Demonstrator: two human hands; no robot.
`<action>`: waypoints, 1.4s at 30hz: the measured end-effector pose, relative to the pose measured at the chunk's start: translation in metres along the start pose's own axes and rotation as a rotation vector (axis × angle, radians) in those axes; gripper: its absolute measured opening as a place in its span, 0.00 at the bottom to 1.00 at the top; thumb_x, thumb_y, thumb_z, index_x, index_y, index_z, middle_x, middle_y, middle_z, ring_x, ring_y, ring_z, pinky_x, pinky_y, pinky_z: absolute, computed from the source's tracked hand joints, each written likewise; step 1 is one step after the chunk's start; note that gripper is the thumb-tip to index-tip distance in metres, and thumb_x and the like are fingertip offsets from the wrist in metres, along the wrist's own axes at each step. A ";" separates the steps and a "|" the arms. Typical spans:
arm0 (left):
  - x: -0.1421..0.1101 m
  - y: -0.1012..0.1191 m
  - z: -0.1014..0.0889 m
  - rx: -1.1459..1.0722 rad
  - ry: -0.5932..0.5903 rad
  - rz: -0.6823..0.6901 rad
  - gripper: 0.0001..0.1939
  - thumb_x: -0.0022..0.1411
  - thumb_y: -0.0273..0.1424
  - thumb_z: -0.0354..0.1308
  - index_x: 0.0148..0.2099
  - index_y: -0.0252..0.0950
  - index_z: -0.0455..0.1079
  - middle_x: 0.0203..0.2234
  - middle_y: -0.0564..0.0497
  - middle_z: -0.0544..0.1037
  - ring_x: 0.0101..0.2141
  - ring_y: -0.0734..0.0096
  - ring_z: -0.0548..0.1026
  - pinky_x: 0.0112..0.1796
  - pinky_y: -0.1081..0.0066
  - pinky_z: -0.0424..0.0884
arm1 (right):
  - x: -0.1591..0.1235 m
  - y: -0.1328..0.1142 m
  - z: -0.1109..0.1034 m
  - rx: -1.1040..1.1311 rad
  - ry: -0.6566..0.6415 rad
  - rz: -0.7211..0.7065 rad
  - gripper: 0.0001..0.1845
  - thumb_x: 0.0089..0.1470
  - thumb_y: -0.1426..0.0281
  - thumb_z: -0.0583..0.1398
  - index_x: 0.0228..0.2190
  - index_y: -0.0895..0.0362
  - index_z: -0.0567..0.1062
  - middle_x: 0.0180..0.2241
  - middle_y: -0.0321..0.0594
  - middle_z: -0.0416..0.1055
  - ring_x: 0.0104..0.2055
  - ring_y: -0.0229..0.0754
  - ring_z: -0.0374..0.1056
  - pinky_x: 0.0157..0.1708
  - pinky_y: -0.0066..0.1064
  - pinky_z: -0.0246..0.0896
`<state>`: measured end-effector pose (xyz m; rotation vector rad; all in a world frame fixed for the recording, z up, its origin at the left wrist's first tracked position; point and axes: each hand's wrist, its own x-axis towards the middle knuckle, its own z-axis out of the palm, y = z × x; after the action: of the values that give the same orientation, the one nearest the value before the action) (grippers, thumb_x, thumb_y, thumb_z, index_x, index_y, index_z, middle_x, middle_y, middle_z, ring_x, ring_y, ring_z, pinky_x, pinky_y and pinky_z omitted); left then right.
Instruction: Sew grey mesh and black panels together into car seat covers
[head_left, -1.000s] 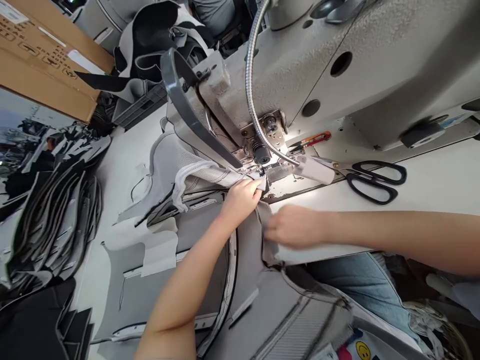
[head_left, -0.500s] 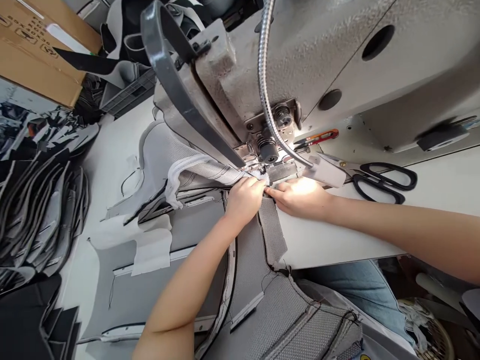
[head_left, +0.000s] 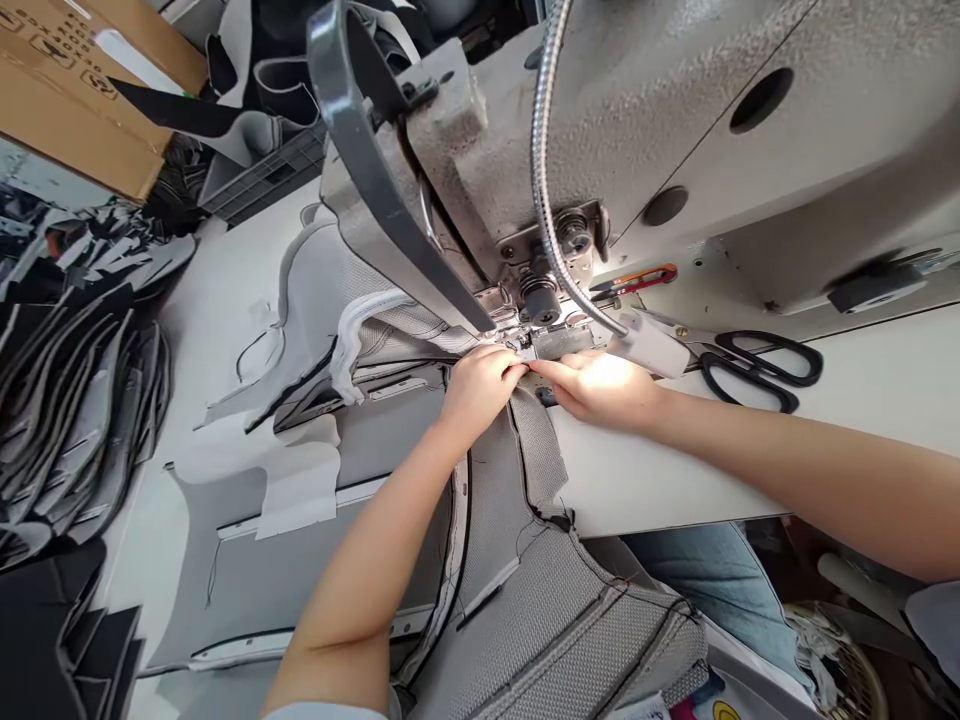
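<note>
A large grey mesh fabric piece [head_left: 487,510] with dark-edged seams runs under the sewing machine [head_left: 465,150] and down over the table's front edge. My left hand [head_left: 480,390] is closed on the fabric just in front of the presser foot [head_left: 528,345], thumb and fingers pinched together. Close on its right, my right hand [head_left: 604,390] pinches the same seam edge, its index finger pointing at the left fingertips. The fabric right at the fingertips is mostly covered. Behind my left hand a white zipper-like strip [head_left: 349,345] curls up from the fabric.
Black-handled scissors [head_left: 765,365] and orange-handled thread snips [head_left: 637,282] lie right of the needle area. A small lamp head [head_left: 649,345] hangs close over my right hand. Stacked grey pieces [head_left: 82,400] fill the left side, below a cardboard box [head_left: 97,90].
My left hand has shifted slightly left, and the presser foot now shows between the hands. The fabric's near seam has moved a little up and left. The view has shifted slightly.
</note>
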<state>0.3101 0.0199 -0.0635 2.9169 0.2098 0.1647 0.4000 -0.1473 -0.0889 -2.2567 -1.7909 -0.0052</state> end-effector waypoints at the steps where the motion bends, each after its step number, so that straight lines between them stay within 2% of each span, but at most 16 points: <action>1: 0.000 0.000 0.001 -0.011 0.011 0.004 0.07 0.61 0.25 0.57 0.34 0.36 0.76 0.35 0.49 0.80 0.39 0.65 0.76 0.44 0.67 0.71 | 0.001 -0.001 -0.001 -0.015 -0.001 0.006 0.22 0.60 0.72 0.49 0.53 0.63 0.71 0.32 0.46 0.74 0.32 0.42 0.67 0.32 0.31 0.57; 7: -0.006 0.003 0.001 -0.055 0.018 0.018 0.04 0.59 0.26 0.60 0.36 0.36 0.76 0.36 0.49 0.79 0.41 0.65 0.76 0.45 0.68 0.71 | 0.007 -0.009 -0.011 -0.062 -0.136 0.110 0.24 0.59 0.72 0.50 0.56 0.60 0.69 0.32 0.47 0.75 0.31 0.43 0.67 0.29 0.31 0.57; 13: -0.008 0.010 0.009 -0.015 0.090 -0.101 0.09 0.58 0.22 0.57 0.41 0.34 0.73 0.39 0.47 0.79 0.42 0.63 0.75 0.44 0.68 0.70 | 0.007 -0.009 -0.009 -0.047 -0.137 0.155 0.24 0.60 0.69 0.50 0.56 0.57 0.69 0.33 0.46 0.76 0.33 0.45 0.69 0.31 0.31 0.58; 23: -0.004 0.004 0.010 -0.059 0.148 0.004 0.10 0.59 0.22 0.54 0.31 0.34 0.76 0.33 0.49 0.80 0.36 0.67 0.76 0.40 0.71 0.71 | 0.006 -0.010 -0.008 -0.083 -0.120 0.167 0.23 0.62 0.68 0.49 0.55 0.58 0.71 0.32 0.47 0.76 0.33 0.44 0.70 0.30 0.30 0.55; 32: -0.003 -0.003 0.013 -0.079 0.207 0.072 0.08 0.58 0.21 0.57 0.31 0.33 0.76 0.31 0.49 0.80 0.35 0.69 0.76 0.39 0.73 0.70 | 0.007 -0.009 -0.006 -0.104 -0.101 0.115 0.23 0.61 0.70 0.50 0.55 0.61 0.71 0.31 0.47 0.76 0.32 0.43 0.68 0.31 0.31 0.56; 39: 0.012 -0.009 0.014 0.024 0.176 -0.003 0.10 0.58 0.23 0.57 0.26 0.35 0.75 0.24 0.50 0.78 0.30 0.68 0.75 0.33 0.73 0.67 | 0.009 -0.010 -0.008 -0.097 -0.137 0.159 0.24 0.62 0.68 0.49 0.56 0.63 0.68 0.32 0.49 0.76 0.34 0.43 0.69 0.34 0.30 0.59; 42: 0.015 -0.008 0.013 0.030 0.159 -0.033 0.10 0.59 0.23 0.56 0.28 0.35 0.76 0.26 0.49 0.79 0.31 0.66 0.75 0.34 0.72 0.66 | 0.009 -0.010 -0.009 -0.097 -0.133 0.155 0.23 0.62 0.69 0.50 0.56 0.63 0.69 0.32 0.49 0.76 0.35 0.44 0.70 0.36 0.30 0.60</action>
<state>0.3251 0.0274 -0.0770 2.9285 0.2883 0.3919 0.3943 -0.1389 -0.0768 -2.5138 -1.7076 0.0917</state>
